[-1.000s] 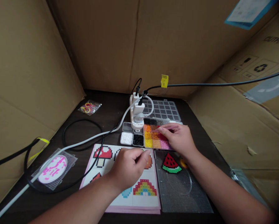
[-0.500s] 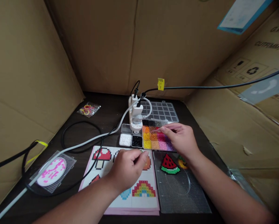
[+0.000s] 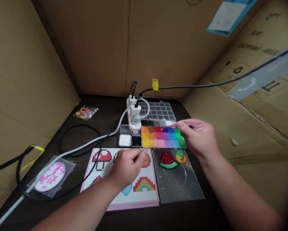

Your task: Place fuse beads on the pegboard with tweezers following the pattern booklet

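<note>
My right hand (image 3: 200, 136) is pinched around a pair of pink tweezers (image 3: 171, 126), whose tips point left over the red and purple cells of a divided bead box (image 3: 163, 148). Whether the tips hold a bead is too small to see. Over the pattern sheet (image 3: 146, 198), my left hand (image 3: 129, 166) is closed, thumb against curled fingers; anything inside is hidden. On the sheet are printed a mushroom, a rainbow and other designs, partly covered by the hand. Right of it lies a clear pegboard (image 3: 175, 189) carrying a bead watermelon slice (image 3: 168, 159) and an orange bead fruit (image 3: 181, 157).
Small boxes of white beads (image 3: 125, 140) and black beads (image 3: 136, 140) stand beside a power strip (image 3: 134, 123). A grey cable (image 3: 86, 145) crosses the table. At left lies a pink-and-white oval (image 3: 50, 176) on another pegboard. Cardboard walls (image 3: 98, 48) enclose the table.
My right hand with the tweezers has moved right relative to the bead box, uncovering its blue and green cells and the orange fruit. The view has shifted slightly; my left hand stays closed.
</note>
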Tool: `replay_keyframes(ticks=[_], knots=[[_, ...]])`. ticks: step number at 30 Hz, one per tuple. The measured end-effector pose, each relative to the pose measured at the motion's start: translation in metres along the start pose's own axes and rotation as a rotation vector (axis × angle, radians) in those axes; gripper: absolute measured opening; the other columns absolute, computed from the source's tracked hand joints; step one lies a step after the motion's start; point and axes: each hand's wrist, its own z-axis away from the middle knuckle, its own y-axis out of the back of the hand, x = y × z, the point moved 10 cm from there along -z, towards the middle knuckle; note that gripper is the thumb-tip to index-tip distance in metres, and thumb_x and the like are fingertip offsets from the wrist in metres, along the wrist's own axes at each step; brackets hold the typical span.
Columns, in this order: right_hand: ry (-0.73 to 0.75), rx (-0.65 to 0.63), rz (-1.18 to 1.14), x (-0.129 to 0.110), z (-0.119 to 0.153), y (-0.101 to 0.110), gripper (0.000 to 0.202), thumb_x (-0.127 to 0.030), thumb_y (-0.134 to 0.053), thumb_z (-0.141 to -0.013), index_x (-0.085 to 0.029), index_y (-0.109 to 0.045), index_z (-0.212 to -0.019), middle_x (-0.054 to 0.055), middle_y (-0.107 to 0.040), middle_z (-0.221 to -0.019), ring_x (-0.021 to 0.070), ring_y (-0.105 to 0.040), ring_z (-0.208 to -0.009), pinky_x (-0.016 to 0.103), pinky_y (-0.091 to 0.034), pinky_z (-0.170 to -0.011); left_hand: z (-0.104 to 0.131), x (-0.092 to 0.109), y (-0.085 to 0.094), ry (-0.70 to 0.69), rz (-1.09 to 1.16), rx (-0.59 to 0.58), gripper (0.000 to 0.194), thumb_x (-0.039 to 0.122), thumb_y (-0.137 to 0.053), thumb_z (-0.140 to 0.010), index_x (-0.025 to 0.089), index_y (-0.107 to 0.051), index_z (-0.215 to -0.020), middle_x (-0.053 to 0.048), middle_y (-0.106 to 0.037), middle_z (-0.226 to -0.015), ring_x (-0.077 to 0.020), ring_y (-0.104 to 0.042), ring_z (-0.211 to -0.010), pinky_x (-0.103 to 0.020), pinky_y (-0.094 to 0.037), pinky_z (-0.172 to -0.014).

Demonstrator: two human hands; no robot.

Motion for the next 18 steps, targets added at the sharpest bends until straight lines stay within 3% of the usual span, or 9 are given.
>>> replay_keyframes(ticks=[4, 9, 13, 18], knots=[[-0.022, 0.105, -0.027, -0.001, 0.019, 0.038, 0.013, -0.029, -0.078, -0.065, -0.017, -0.073, -0.068, 0.006, -0.072, -0.064, 0.0082, -0.05, -0.042, 0.021, -0.035, -0.039, 0.001, 0.002, 0.004, -0.004, 0.004, 0.023, 0.048, 0.043, -0.048, -0.088, 0.017, -0.038, -0.049, 0.004, -0.032, -0.047, -0.0088, -0.033, -0.048, -0.023, -0.026, -0.047], [-0.17, 0.197, -0.039, 0.029, 0.061, 0.078, 0.013, -0.027, -0.076, -0.065, -0.015, -0.072, -0.065, 0.01, -0.073, -0.069, 0.0044, -0.036, -0.04, 0.021, -0.024, -0.038, -0.001, 0.008, 0.006, -0.03, 0.001, 0.025, 0.048, 0.041, -0.051, -0.086, 0.017, -0.041, -0.046, 0.004, -0.035, -0.043, -0.0084, -0.035, -0.045, -0.022, -0.028, -0.045], [-0.253, 0.225, -0.057, 0.055, 0.086, 0.094, 0.015, -0.028, -0.075, -0.065, -0.013, -0.072, -0.064, 0.013, -0.074, -0.071, 0.0036, -0.029, -0.04, 0.022, -0.02, -0.038, 0.0, 0.009, 0.008, -0.012, -0.014, 0.033, 0.046, 0.038, -0.051, -0.086, 0.017, -0.043, -0.046, 0.004, -0.039, -0.041, -0.0083, -0.038, -0.043, -0.022, -0.03, -0.045], [-0.307, 0.265, -0.087, 0.074, 0.099, 0.098, 0.015, -0.028, -0.077, -0.06, -0.014, -0.072, -0.063, 0.013, -0.073, -0.069, 0.0043, -0.029, -0.04, 0.023, -0.018, -0.039, 0.0, 0.011, 0.009, -0.005, -0.042, 0.037, 0.045, 0.036, -0.052, -0.086, 0.018, -0.044, -0.046, 0.005, -0.04, -0.04, -0.0077, -0.039, -0.041, -0.021, -0.031, -0.043]])
